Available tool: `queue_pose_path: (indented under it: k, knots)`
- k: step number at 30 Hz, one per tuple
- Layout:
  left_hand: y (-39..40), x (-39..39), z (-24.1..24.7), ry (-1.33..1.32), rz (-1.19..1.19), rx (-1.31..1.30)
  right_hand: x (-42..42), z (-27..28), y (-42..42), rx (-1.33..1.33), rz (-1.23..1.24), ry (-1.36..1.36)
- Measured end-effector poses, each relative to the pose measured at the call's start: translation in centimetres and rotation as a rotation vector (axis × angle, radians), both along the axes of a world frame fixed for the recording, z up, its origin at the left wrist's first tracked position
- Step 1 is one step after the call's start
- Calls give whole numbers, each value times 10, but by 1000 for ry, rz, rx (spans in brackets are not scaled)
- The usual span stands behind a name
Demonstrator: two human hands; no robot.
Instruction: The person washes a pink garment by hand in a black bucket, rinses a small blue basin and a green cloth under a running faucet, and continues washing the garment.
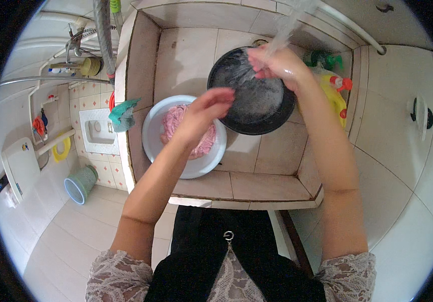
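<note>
A stream of water (290, 28) pours from the top onto my right hand (275, 66), whose fingers are loosely curled with nothing seen in them. The water splashes off it into a round black basin (254, 130) holding bubbly water (261, 94). My left hand (212, 104), slightly blurred, hovers between the black basin and a pale blue basin (152, 139) on the left. Nothing shows in its bent fingers. In the pale basin lies a soft, wrinkled pink mass (205, 139), partly hidden by my left forearm; its material is unclear.
Both basins stand inside a tiled sink with raised walls (269, 187). Yellow bottles with red caps (335, 94) stand in its right corner, behind my right forearm. A green cloth (124, 115) hangs over the left rim. Beyond are a squat toilet (97, 130) and a mesh bin (80, 185).
</note>
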State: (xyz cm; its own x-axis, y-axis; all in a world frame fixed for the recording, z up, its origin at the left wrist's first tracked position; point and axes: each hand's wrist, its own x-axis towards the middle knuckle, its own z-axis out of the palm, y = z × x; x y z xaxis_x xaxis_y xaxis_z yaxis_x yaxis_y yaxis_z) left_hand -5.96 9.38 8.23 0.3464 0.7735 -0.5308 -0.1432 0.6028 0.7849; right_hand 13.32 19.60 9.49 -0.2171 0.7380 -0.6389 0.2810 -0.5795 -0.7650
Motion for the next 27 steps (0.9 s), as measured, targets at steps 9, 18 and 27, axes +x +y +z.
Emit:
queue_pose_path:
  k: [9,18,27]
  knots:
    - [74,70,-115,-359,330,-647,9,14,-2,-141,154,139]
    - [78,100,-108,-439,362,-604,44,52,-28,883,9,-311]
    - [58,26,-78,1023,-174,851,1,122,-5,1388,149,-461]
